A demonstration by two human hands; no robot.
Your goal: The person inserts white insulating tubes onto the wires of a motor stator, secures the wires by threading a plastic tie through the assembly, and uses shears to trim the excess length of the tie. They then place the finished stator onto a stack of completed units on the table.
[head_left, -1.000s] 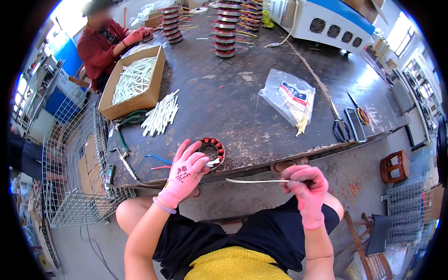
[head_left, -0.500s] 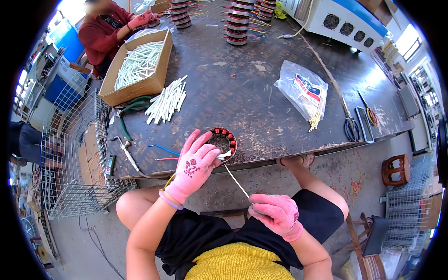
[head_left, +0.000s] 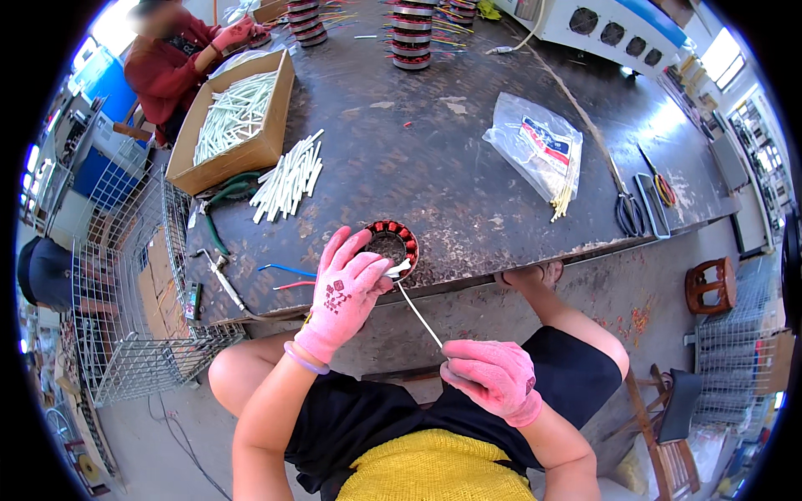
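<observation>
A motor stator [head_left: 414, 244], a ring wound with red copper wire, lies at the table's front edge. My left hand [head_left: 342, 288], in a pink glove, is closed on its near left side; the fingertips partly hide it. A short white sleeve piece [head_left: 402, 268] sits at the ring beside my left fingers. Blue and red leads [head_left: 288, 270] stick out left of that hand. From the ring's near edge a thin white cord [head_left: 419, 312] runs taut down to my right hand [head_left: 493, 380], also pink-gloved, which pinches its end over my lap.
White sleeve pieces [head_left: 288, 179] lie beside a cardboard box [head_left: 280, 113] of more. Pliers [head_left: 214, 225] and a soldering-iron-like tool [head_left: 224, 280] are at left. To the right are a plastic bag [head_left: 522, 142] and scissors [head_left: 628, 215]. Stacked stators [head_left: 412, 37] stand behind; a co-worker [head_left: 159, 79] sits far left.
The whole view has shifted slightly. My right hand is a little higher and further left, still on the cord. My left hand keeps its hold on the stator.
</observation>
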